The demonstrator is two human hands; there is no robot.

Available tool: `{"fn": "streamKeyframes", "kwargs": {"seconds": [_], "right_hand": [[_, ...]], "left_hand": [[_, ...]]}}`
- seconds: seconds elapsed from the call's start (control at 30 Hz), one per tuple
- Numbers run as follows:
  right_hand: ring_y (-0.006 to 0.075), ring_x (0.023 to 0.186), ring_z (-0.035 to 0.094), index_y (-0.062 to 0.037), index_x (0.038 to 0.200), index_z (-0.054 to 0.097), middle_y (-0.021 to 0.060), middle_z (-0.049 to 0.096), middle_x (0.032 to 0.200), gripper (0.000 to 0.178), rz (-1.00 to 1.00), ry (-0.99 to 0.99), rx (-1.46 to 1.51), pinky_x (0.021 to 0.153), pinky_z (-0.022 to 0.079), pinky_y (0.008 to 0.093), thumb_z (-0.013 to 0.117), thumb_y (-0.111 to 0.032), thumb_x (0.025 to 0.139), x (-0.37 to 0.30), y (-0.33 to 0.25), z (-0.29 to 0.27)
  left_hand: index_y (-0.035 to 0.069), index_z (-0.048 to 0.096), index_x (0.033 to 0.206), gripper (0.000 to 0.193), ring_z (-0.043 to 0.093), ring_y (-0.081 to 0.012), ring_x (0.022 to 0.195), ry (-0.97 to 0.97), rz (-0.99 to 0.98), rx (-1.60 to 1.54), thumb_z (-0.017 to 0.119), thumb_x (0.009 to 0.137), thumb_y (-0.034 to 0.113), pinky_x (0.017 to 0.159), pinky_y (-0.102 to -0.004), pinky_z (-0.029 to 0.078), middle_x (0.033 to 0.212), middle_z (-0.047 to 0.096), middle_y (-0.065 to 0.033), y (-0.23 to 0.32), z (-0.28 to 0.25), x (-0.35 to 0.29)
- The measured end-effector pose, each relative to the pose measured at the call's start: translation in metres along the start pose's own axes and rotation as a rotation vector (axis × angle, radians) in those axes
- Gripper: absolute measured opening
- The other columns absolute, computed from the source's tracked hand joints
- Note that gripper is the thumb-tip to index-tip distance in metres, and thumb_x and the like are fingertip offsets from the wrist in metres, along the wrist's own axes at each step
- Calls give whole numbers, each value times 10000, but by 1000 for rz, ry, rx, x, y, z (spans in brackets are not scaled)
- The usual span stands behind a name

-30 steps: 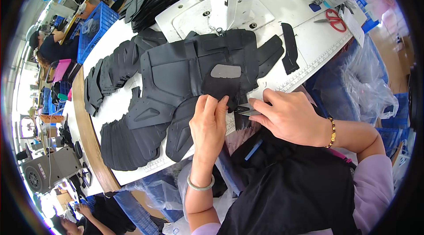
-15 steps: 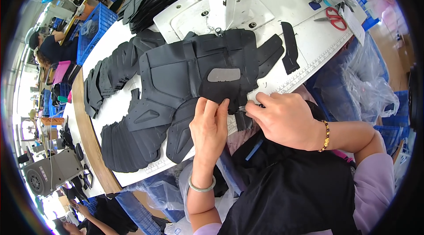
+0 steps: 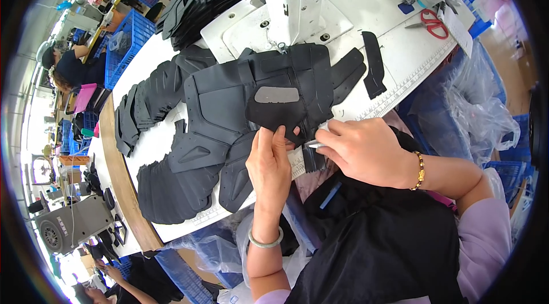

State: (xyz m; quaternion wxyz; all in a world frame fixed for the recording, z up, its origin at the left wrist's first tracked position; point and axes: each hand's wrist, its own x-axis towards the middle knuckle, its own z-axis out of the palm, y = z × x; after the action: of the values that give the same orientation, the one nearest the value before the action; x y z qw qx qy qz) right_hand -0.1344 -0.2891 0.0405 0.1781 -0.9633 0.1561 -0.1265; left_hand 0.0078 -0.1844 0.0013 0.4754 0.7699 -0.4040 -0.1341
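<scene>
My left hand (image 3: 270, 169) pinches the lower edge of a small black fabric piece (image 3: 275, 114) with a grey oval patch (image 3: 277, 95) at its top. Thumb and fingers are closed on it. Just to the right, my right hand (image 3: 366, 150) is closed around a small silver metal tool (image 3: 311, 144), most of it hidden in the fingers. Its tip points toward the piece's lower right edge. Beneath lies a large black panel (image 3: 220, 95) with stitched seams and a zip. A black strip (image 3: 314, 161) hangs over the table edge below the tool.
A white sewing machine (image 3: 291, 6) stands behind the panel. Stacks of black cut pieces (image 3: 174, 189) lie at left. Red-handled scissors (image 3: 434, 24) and a narrow black strip (image 3: 374, 66) lie at right. A ruler tape (image 3: 412, 79) runs along the edge. Other people work at far left.
The black piece with the grey patch has shifted a little left in my left hand. The silver tool now shows more clearly in my right hand, beside the piece's edge.
</scene>
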Motion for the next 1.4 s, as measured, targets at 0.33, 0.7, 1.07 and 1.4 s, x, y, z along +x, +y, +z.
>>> {"fn": "streamKeyframes", "kwargs": {"seconds": [0.33,0.7,1.07,1.4], "right_hand": [[214,570,608,-83,838,558,50,543,685,108,39,14,-5,470,461,330,626,-152,789,-5,1,-2],[203,591,618,-88,853,571,52,545,700,146,49,-37,-34,476,470,326,622,-111,718,-1,0,0],[184,557,593,-84,826,559,39,528,666,123,86,51,-194,486,467,317,634,-99,729,0,-22,6],[224,578,616,-77,864,562,50,559,678,113,117,21,-1,492,475,335,612,-156,799,-3,-8,8]], "left_hand": [[-10,475,795,164,657,-224,627,12,9,-40,542,921,71,506,-308,483,724,560,-123,-3,1,-1],[6,452,752,215,651,-230,616,22,-1,-45,553,917,100,498,-321,461,708,563,-110,-4,2,-1],[3,455,760,194,611,-265,560,5,93,27,547,913,79,462,-356,432,711,538,-121,-5,0,-2],[-24,467,842,152,655,-132,651,21,-117,-23,478,952,79,572,-253,513,652,631,-113,7,1,1]]}}
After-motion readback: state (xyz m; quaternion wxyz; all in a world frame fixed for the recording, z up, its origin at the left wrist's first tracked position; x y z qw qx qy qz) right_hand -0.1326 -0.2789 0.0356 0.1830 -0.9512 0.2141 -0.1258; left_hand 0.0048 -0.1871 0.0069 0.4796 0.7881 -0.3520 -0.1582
